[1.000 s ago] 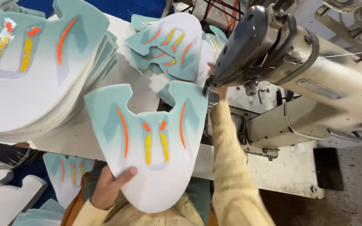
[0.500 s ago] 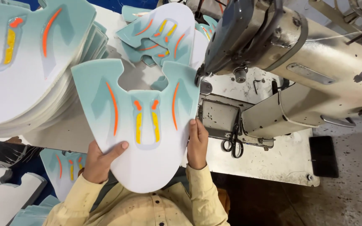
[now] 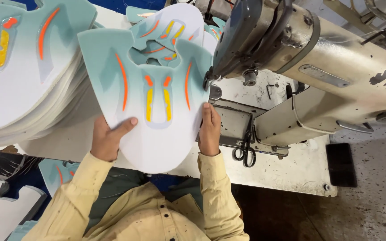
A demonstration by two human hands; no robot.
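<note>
Both hands, left hand (image 3: 109, 142) and right hand (image 3: 209, 130), pinch the light, floppy-looking foam panel (image 3: 155, 102) by its lower edges, probably the best hold.

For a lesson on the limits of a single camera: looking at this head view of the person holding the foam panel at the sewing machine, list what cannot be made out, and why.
- Needle area: hidden behind the sewing machine head.
- Fingers of the left hand and right hand: mostly under the foam panel.
- Stack of panels: cut off by the left edge.
- Scissors: tips too dark to tell.
</note>
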